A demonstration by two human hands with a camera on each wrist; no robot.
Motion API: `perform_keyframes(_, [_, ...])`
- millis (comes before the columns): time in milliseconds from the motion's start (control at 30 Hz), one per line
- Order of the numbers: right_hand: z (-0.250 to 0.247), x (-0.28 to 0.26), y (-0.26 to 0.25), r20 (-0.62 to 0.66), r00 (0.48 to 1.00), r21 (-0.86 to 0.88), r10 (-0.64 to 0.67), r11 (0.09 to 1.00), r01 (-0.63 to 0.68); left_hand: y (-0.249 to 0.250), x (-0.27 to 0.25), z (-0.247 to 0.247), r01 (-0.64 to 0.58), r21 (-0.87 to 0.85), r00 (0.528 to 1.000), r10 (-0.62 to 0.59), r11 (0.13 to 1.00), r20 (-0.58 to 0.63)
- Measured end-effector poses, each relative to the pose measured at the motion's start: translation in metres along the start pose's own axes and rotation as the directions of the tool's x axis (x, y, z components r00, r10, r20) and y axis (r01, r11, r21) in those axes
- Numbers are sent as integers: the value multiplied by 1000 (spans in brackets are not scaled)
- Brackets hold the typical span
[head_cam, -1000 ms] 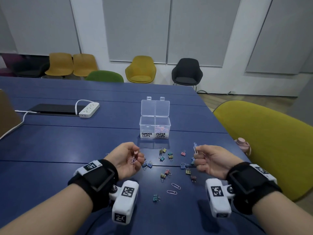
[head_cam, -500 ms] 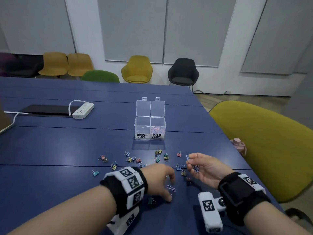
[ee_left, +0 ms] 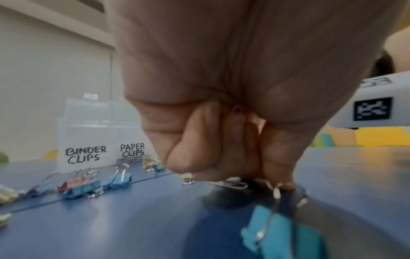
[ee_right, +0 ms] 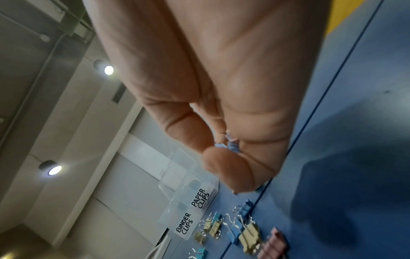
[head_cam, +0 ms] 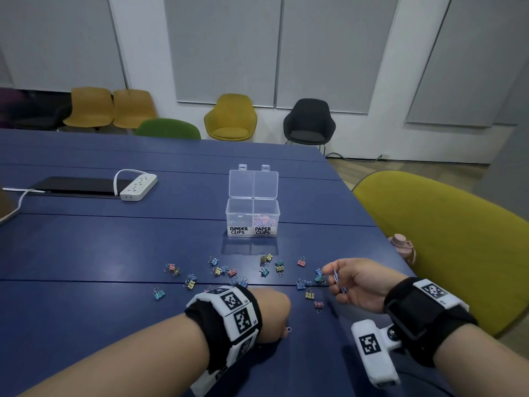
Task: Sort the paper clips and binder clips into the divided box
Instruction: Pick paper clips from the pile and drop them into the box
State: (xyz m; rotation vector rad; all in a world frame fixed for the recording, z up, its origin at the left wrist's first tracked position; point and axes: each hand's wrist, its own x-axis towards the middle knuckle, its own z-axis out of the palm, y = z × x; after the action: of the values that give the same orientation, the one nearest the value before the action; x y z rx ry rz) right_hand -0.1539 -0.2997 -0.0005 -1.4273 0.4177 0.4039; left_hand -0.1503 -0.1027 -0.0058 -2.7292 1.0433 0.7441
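Observation:
The clear divided box [head_cam: 253, 222] stands open mid-table, labelled BINDER CLIPS on the left and PAPER CLIPS on the right. Paper clips [head_cam: 265, 220] lie in its right compartment. Several coloured binder clips [head_cam: 217, 271] are scattered in front of it. My left hand [head_cam: 279, 325] is palm down on the table, fingers curled. Its fingertips [ee_left: 277, 175] pinch a pale paper clip [ee_left: 235, 184] against the table, and another clip's loop [ee_left: 237, 109] shows in the palm. A teal binder clip [ee_left: 281, 233] lies just before it. My right hand [head_cam: 333, 282] hovers and pinches blue paper clips [ee_right: 230, 144].
A white power strip [head_cam: 138, 187] and a flat black device [head_cam: 77, 186] lie at the far left. An olive-yellow chair [head_cam: 446, 245] stands against the table's right edge, with a pink bottle [head_cam: 402, 246] beside it. More chairs line the back wall.
My left hand turned palm down and dropped onto the loose paper clips near the front of the table. The right hand sank a little, still holding its blue clips.

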Motion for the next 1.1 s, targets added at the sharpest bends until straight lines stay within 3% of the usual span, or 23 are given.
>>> perform_keyframes(167, [1,-2,-1,-56,998,-57,-8,998,5,6,-7,-2,0,61,1000,1,998,-7])
perform_keyframes(233, [1,-3,1,-68,998,-63,-7,998,2,-2,-9,-2,13,-82,996,-20,997,-84])
perform_keyframes(300, [1,-4,4,-73,997,-54,-4,999,0,-17,-8,-3,6,-403,989,-66,915,-136])
perform_keyframes(333, [1,-5,5,-74,997,-44,-6,999,3,-25,-9,-5,-15,-645,988,-87,764,-126])
perform_keyframes(367, [2,-6,5,-72,997,-36,-9,999,6,-33,-11,-7,-40,-865,988,-113,500,-110])
perform_keyframes(433, [4,-7,5,-54,999,-31,1,1000,-2,-49,-15,-11,-78,-995,983,-173,-56,-68])
perform_keyframes(467, [5,-7,4,-46,999,-32,13,999,-15,-58,-18,-13,-97,-967,981,-185,-235,-53])
perform_keyframes(500, [5,-6,3,-42,999,-31,27,999,-28,-67,-21,-13,-113,-934,978,-202,-338,-46])
perform_keyframes(567, [7,-4,1,-42,998,-78,42,996,-45,-82,-28,-12,-145,-905,973,-225,-399,-57])
perform_keyframes(633, [10,-3,-1,-46,998,-203,41,978,-49,-92,-32,-7,-146,-931,972,-224,-333,-72])
perform_keyframes(800, [27,1,1,-2,998,-454,62,889,-56,-88,-28,1,-34,-997,988,-155,-71,-23])
perform_keyframes(933, [37,5,-5,-24,999,-499,36,865,-43,-63,-17,-4,108,-993,984,-148,54,99])
perform_keyframes(967, [37,6,-8,-36,999,-506,21,862,-36,-57,-14,-5,121,-979,985,-143,165,98])
perform_keyframes(1000, [38,7,-10,-52,999,-514,4,857,-30,-52,-12,-5,109,-933,989,-136,342,65])
perform_keyframes(1067, [37,10,-15,-80,997,-519,-19,855,-26,-43,-9,-6,17,-670,994,-84,742,-68])
perform_keyframes(1100, [37,11,-19,-86,996,-511,-16,859,-31,-39,-8,-6,-34,-500,989,-42,865,-140])
